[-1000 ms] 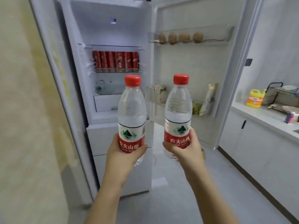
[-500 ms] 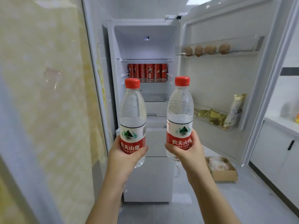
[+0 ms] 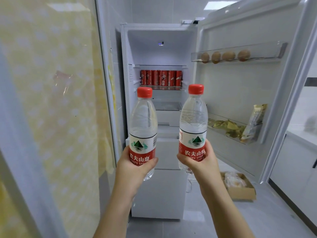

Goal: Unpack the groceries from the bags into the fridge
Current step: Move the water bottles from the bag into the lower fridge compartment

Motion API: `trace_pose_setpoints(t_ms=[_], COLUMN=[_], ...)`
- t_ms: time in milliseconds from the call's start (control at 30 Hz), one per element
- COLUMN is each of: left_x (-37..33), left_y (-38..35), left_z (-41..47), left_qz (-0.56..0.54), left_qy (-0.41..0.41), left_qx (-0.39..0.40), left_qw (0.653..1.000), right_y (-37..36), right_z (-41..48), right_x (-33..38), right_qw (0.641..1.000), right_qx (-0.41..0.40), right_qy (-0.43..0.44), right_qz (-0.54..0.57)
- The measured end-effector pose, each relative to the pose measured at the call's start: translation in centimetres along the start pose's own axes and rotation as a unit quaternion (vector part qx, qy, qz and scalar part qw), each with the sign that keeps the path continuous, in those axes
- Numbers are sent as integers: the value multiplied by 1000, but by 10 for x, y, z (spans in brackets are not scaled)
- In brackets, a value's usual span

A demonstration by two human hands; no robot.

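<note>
My left hand (image 3: 133, 166) grips a clear water bottle (image 3: 143, 121) with a red cap and red label, held upright. My right hand (image 3: 199, 163) grips a second, matching water bottle (image 3: 193, 117), also upright, to the right of the first. Both bottles are raised in front of the open white fridge (image 3: 160, 35). Inside, a row of red cans (image 3: 161, 77) stands on a glass shelf. The open fridge door (image 3: 240, 90) swings to the right, with brown eggs (image 3: 226, 56) in its top rack and snack packets (image 3: 240, 127) in the lower rack.
A cardboard box (image 3: 240, 188) with wrapped food sits on the grey floor below the fridge door. A yellow dotted curtain (image 3: 51, 100) behind a glass panel fills the left. White cabinets (image 3: 298, 165) stand at the far right.
The view has shifted so the fridge sits more central and farther off. The cardboard box on the floor has come into view. Both hands keep holding the bottles upright.
</note>
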State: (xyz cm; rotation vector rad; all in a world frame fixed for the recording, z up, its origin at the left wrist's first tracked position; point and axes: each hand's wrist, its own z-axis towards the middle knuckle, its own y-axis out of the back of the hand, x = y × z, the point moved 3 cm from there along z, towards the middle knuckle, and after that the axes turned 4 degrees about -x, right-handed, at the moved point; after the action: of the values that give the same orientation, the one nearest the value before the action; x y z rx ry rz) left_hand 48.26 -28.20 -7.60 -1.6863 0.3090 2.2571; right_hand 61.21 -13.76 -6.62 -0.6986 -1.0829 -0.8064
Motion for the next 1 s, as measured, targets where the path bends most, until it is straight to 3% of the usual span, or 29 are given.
trace_pose_setpoints(t_ms=[533, 1000], left_x=[31, 84], left_y=[-27, -48], left_z=[42, 215], left_qz=[13, -2], left_qy=[21, 34], left_qx=[-8, 21], left_qw=[1000, 999], right_y=[-9, -101], right_z=[47, 189], right_x=[-33, -91], right_qw=[1000, 1000], right_qx=[18, 1], right_qy=[-5, -16], right_qz=[-16, -25])
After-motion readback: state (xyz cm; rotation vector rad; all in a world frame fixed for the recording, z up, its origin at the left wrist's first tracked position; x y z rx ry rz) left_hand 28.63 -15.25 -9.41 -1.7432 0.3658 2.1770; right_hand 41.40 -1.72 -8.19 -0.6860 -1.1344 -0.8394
